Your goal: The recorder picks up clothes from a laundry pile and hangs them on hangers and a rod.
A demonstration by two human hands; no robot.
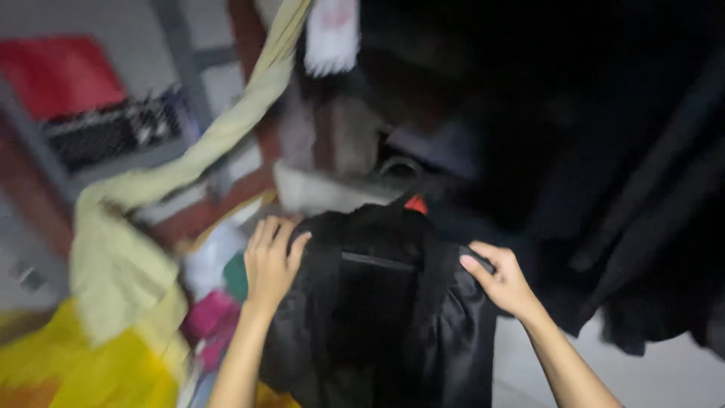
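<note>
Two hands grip a black bag (pixel 377 317) at the lower centre of the blurred head view: the left hand (pixel 273 264) lies with its fingers curled over the bag's upper left edge, and the right hand (pixel 500 281) pinches the upper right edge with closed fingers. The bag's lower part is cut off by the frame. A pale yellow cloth (pixel 151 227) hangs to the left above bright, indistinct clothes (pixel 215 317), while the right side is lost in dark hanging garments (pixel 642 227).

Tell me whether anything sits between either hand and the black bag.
Nothing visible does. The left hand rests directly on the black bag near its top, and the right hand grips its upper right edge.
</note>
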